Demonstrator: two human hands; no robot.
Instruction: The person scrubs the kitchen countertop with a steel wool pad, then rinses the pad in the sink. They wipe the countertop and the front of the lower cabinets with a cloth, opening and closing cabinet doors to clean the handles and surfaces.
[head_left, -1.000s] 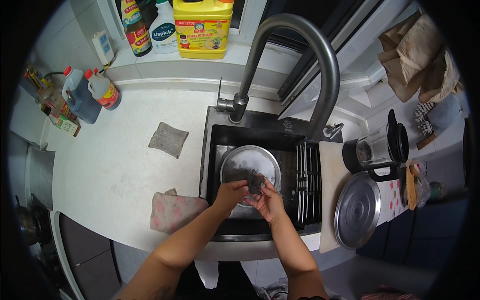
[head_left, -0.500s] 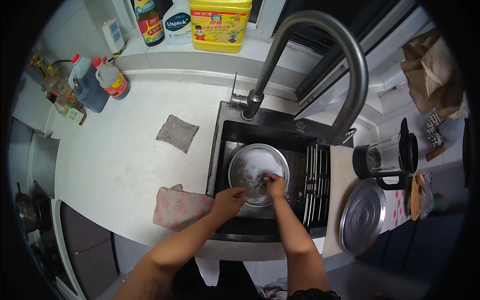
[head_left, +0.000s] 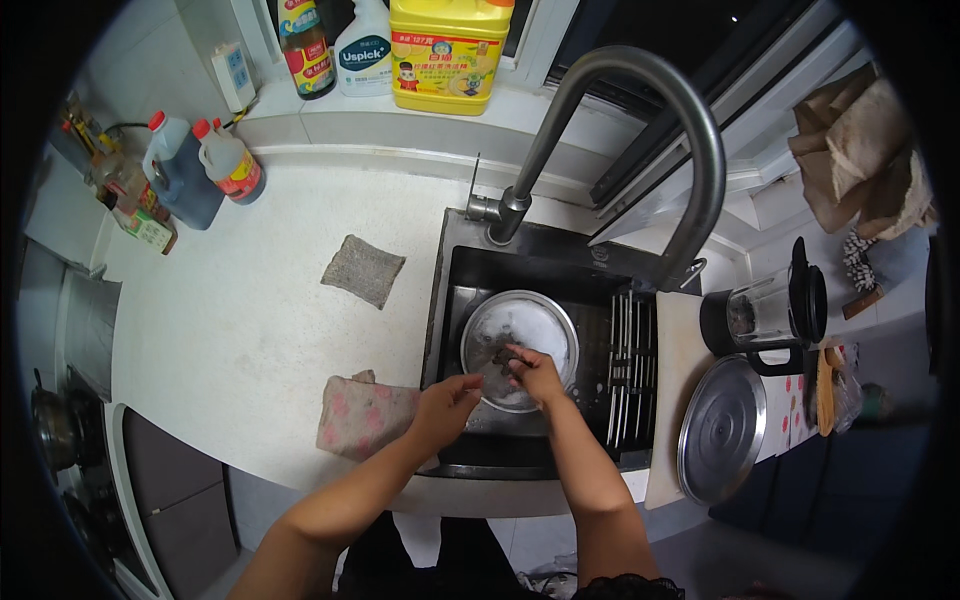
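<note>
A round metal pan sits in the black sink, with cloudy, sudsy water inside. Over the pan, my right hand closes its fingers on a small dark scrubber, which touches the grimy suds; its exact material is too small to tell. My left hand hovers at the sink's left edge, beside the pan. Its fingers are loosely bent, with a gap to the thumb and nothing visible in them. A pink-patterned cloth lies on the counter just left of that hand.
A tall grey faucet arches above the sink. Metal rack bars cross the sink's right side. To the right are a round metal lid and a blender jug. A grey cloth and several bottles occupy the left counter.
My right hand has moved slightly left with the scrubber inside the pan. My left hand has drawn back left, away from the pan. The view has shifted slightly.
</note>
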